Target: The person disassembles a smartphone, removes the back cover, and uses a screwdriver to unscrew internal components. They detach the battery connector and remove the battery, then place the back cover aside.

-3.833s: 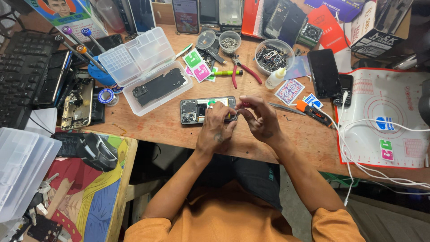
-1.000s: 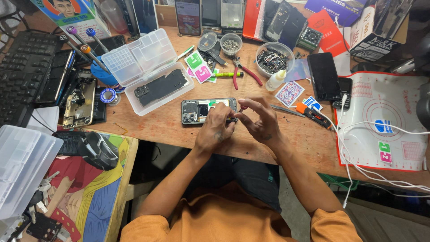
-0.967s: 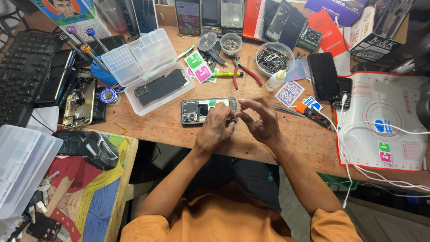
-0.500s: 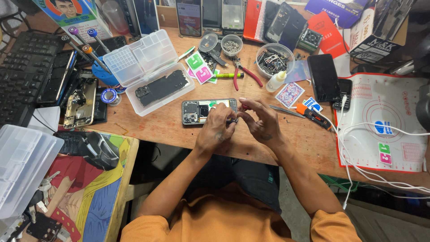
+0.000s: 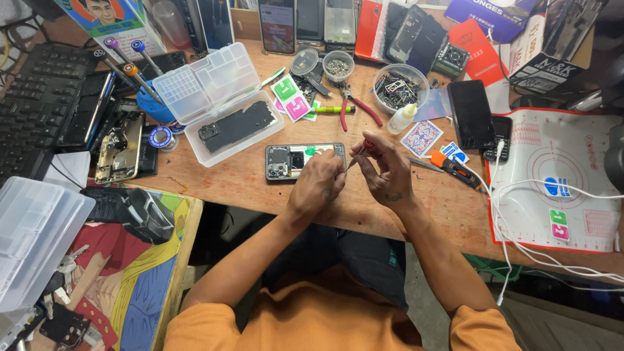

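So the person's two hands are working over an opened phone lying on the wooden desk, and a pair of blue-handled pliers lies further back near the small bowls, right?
Nearly. The head view shows the pliers have red handles, not blue. The rest holds: the left hand and right hand meet over the opened phone on the wooden desk, with the pliers further back near the small bowls.

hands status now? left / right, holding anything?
Left hand: closed, fingertips pinched at the opened phone; what it holds cannot be told.
Right hand: closed on a thin red-tipped tool.

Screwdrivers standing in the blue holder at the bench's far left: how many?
3. The purple-capped screwdriver is farthest left, the blue-capped screwdriver farthest right, the orange-capped screwdriver lowest, all leaning in the blue holder. More may be hidden.
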